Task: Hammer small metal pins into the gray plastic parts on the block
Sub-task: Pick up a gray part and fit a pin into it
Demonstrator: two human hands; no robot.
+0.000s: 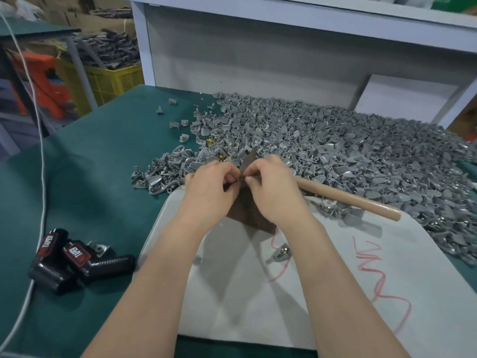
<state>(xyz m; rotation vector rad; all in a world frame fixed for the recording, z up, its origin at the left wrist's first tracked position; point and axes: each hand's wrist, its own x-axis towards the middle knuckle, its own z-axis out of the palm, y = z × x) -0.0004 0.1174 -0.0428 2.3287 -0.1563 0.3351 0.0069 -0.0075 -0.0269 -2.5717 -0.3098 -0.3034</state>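
A: Seating a pin, I'm judging, not striking yet. Left hand (209, 182) and right hand (271, 184) are meeting over the block (247, 214), fingers curled, pinching a gray part (249, 157) between them.
B: Pin itself?
A: Too small to tell. Hammer (348, 200) is lying just beside the right hand and needing picking up next. Parts pile (335, 151) is sitting beyond.

The left hand (211, 184) and right hand (271, 187) pinch one gray plastic part (249, 159) above the dark block (247, 211); a wooden hammer handle (348, 200) juts from under the right hand
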